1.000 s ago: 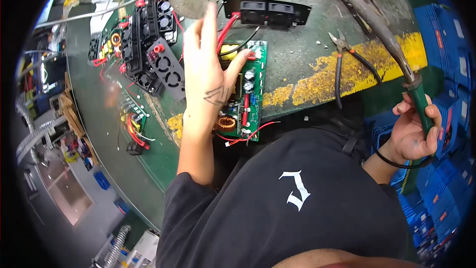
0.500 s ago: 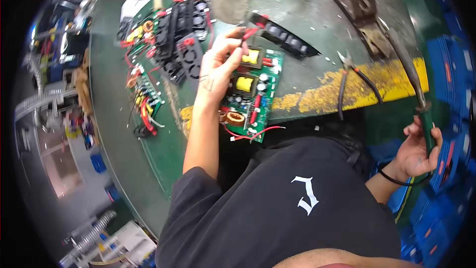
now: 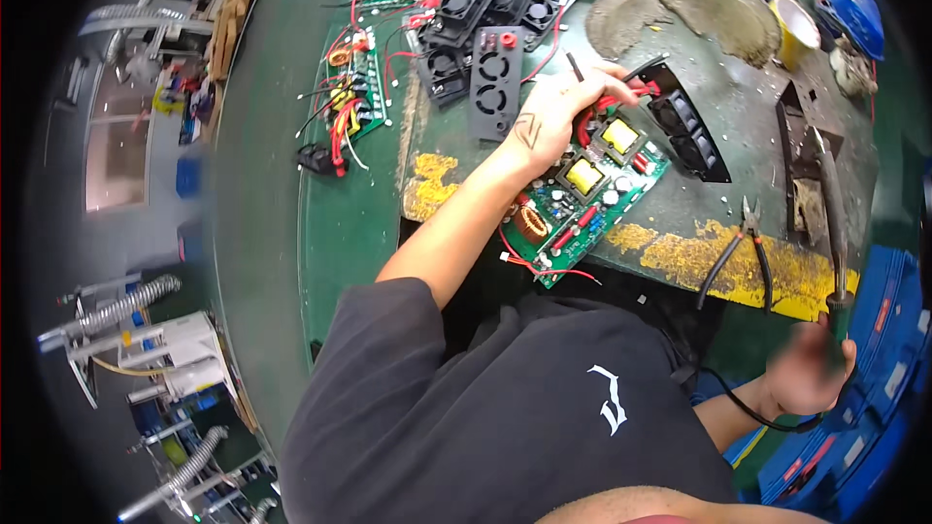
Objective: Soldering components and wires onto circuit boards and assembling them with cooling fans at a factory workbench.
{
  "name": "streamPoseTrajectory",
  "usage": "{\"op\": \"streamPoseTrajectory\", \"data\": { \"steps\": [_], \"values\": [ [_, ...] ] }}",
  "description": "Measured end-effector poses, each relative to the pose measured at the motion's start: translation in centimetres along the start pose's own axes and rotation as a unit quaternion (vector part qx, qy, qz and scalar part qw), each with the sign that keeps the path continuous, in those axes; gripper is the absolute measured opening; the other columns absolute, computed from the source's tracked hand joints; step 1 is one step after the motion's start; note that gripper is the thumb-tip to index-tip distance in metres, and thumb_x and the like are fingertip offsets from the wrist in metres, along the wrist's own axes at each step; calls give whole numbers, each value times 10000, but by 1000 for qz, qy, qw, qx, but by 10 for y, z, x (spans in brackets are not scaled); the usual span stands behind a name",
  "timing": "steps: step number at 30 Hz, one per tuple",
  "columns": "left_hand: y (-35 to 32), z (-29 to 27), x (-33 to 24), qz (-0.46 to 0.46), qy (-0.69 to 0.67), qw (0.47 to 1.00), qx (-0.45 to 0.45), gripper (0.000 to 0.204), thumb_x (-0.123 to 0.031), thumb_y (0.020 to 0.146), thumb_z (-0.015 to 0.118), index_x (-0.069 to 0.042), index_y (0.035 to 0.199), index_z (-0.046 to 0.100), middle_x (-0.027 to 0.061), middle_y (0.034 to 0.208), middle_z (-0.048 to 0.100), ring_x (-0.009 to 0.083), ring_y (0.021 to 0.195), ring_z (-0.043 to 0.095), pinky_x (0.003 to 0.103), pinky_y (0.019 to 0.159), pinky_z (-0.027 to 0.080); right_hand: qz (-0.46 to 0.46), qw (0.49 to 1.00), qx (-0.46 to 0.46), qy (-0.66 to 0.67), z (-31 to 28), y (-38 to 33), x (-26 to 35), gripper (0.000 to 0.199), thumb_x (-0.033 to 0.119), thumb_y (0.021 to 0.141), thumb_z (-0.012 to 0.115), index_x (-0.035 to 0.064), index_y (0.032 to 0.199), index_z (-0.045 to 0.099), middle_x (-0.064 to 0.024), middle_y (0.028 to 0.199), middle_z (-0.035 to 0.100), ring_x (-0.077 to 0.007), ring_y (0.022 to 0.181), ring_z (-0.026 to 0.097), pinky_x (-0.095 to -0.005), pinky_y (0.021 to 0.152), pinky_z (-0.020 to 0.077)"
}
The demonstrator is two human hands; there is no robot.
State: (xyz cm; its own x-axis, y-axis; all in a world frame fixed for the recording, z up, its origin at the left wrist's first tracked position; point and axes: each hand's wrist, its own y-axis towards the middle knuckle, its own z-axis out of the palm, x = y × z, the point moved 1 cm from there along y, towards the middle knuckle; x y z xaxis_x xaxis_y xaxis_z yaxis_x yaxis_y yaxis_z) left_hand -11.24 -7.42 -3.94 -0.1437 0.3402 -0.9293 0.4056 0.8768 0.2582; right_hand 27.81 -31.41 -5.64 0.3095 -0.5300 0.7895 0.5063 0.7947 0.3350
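PCB point(image 3: 594, 216), green and flat, w/ yellow-wrapped transformers and copper-wound ring coil, lies across front edge of bench point(image 3: 631, 170), beside L hand point(image 3: 565, 114). L fingers curl at flexible red leads point(image 3: 652, 89) of blk fan panel point(image 3: 718, 163), tilted on edge; can't tell if this grip pinches them. R hand point(image 3: 806, 369), partly blurred: grip closed round green handle of soldering iron point(image 3: 833, 204), w/ long dull-metal shaft. Pliers point(image 3: 749, 223), slim-handled, lie between PCB and iron. Surface: scuffed dk green, flaking yellow paint along edge; rough grey flared duct point(image 3: 670, 15) behind. Room: blue bins point(image 3: 883, 330) at R, ribbed silvery hoses point(image 3: 136, 301) at far L.
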Motion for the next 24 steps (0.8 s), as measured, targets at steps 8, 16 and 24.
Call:
{"op": "streamPoseTrajectory", "data": {
  "steps": [8, 16, 24],
  "values": [
    [-29, -52, -37, 12, 228, 961, -153, 335, -150, 915, 716, -29, 1225, 677, 125, 1164, 694, 269, 1032, 671, 379, 924, 532, 35, 999, 8, 23, -13, 2, 6, 531, 407, 998, 429, 42, 1305, 663, -347, 1205, 674, -361, 972, 693, -414, 836, 534],
    [-55, -209, -79, -21, 548, 785, -287, 218, -48, 978, 610, -43, 1174, 704, 67, 1015, 743, 138, 872, 692, 298, 793, 555, 43, 998, 38, 35, -21, 10, 7, 532, 405, 1011, 407, 73, 1352, 643, -340, 1271, 647, -346, 1009, 661, -410, 853, 503],
    [-17, -327, -1, -177, 653, 713, 183, 584, 131, 743, 534, -192, 1177, 753, 156, 1283, 679, 343, 1232, 601, 418, 1073, 487, 25, 999, 34, 7, -30, 8, 8, 530, 421, 988, 407, 67, 1281, 671, -330, 1240, 653, -348, 928, 677, -393, 732, 514]
  ]
}}
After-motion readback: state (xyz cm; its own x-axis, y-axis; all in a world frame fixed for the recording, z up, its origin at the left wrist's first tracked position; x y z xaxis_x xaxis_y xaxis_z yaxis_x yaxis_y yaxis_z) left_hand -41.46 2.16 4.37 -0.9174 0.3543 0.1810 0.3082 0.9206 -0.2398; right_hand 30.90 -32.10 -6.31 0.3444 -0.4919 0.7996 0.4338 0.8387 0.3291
